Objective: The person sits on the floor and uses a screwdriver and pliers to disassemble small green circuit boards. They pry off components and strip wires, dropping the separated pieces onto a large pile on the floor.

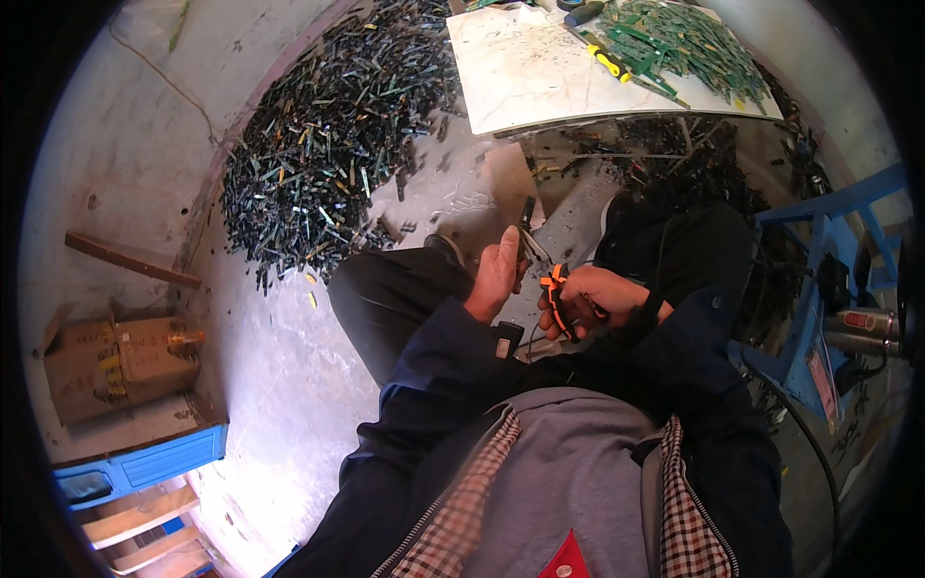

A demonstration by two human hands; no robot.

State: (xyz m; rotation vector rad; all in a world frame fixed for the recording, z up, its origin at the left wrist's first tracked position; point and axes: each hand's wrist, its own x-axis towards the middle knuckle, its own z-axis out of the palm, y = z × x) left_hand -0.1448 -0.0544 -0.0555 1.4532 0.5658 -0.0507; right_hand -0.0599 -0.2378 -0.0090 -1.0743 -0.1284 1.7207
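Note:
In my right hand (pixel 602 295) is a pair of pliers (pixel 553 287) with orange and black handles, the fingers wrapped round them. The metal jaws point up and left, toward my left hand (pixel 495 274). That hand is closed on a narrow dark strip (pixel 528 211), whose upper end sticks up past the fingers. The jaws meet or nearly meet the strip; I cannot tell whether they grip it. Both hands are between my knees, above the floor.
A large heap of dark strips (pixel 313 144) covers the floor at the far left. Ahead, a white table (pixel 520 72) bears green circuit-board strips (pixel 689 43) and a yellow-black screwdriver (pixel 609 64). A blue frame (pixel 819 250) and a metal cup (pixel 858 330) are at right, a cardboard box (pixel 125 366) at left.

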